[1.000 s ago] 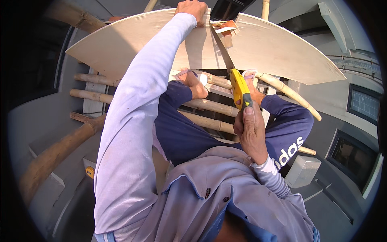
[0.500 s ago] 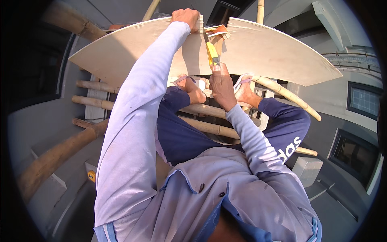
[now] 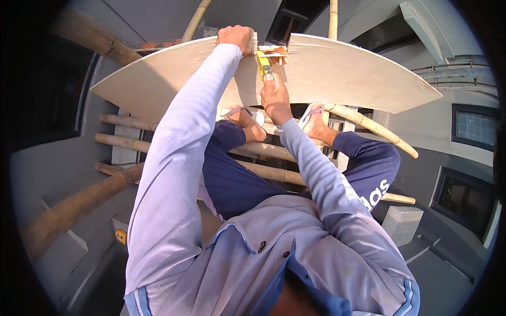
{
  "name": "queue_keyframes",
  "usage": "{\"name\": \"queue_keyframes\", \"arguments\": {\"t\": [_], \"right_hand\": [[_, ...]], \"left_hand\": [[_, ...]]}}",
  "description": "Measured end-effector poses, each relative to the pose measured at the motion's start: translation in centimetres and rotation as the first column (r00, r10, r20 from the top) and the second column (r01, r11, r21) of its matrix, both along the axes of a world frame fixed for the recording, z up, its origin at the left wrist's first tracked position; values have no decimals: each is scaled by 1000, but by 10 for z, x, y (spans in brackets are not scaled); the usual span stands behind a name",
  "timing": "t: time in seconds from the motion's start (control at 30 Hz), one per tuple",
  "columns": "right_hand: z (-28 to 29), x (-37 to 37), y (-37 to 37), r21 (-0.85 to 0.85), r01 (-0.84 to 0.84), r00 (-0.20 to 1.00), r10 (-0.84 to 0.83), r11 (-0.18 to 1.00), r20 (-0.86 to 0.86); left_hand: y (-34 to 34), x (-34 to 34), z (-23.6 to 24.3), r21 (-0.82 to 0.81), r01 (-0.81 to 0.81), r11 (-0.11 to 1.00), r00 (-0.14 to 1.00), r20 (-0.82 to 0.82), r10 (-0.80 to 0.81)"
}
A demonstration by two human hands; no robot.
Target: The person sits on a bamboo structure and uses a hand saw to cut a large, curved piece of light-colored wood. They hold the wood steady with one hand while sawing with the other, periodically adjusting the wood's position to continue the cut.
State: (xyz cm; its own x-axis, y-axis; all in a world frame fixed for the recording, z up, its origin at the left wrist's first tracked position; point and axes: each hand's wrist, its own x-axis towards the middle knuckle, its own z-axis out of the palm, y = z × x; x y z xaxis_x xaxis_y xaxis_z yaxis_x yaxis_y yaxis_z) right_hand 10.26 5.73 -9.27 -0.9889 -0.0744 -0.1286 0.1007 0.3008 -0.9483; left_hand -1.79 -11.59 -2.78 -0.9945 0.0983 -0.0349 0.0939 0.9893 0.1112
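A long pale plywood sheet lies across in front of me, a gap cut into its far edge. Over that edge, just left of the gap, my left hand is curled and gripping the plywood. My right hand is closed around the handle of a yellow utility knife, held upright against the gap's left side. The knife's blade is hard to make out here. Beside it, a split, reddish-brown and pale strip of wood hangs in the gap.
Bamboo poles form the scaffold under my sandalled feet, with openings between them. A thick bamboo pole slants at the left, near a yellow tape measure. Grey walls with dark windows stand around.
My right hand and the knife have moved left and slightly farther away, up into the gap. My left hand keeps its grip on the edge; the view has shifted a little.
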Motion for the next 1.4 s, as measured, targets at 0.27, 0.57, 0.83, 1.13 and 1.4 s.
{"name": "queue_keyframes", "arguments": {"t": [0.27, 0.57, 0.83, 1.13, 1.4], "right_hand": [[10, 39, -2, -117, 32, 994, -44, 993, -100], [140, -30, 2, -455, 62, 817, 217, 888, 534], [7, 22, 20, 112, -48, 986, 65, 993, -152], [33, 23, 0, -1, -100, 984, 99, 995, -151], [160, 151, 56, -61, -64, 986, 72, 996, 149]], "left_hand": [[11, 34, 0, 48, 19, 999, 995, -97, -14], [10, 39, -19, 89, 27, 996, 973, -230, -6], [-3, 16, -13, 91, 103, 990, 982, -167, -87], [-11, 1, -8, 64, 62, 996, 996, -72, -57], [3, 4, -15, 26, 52, 998, 984, -174, -46]]}}
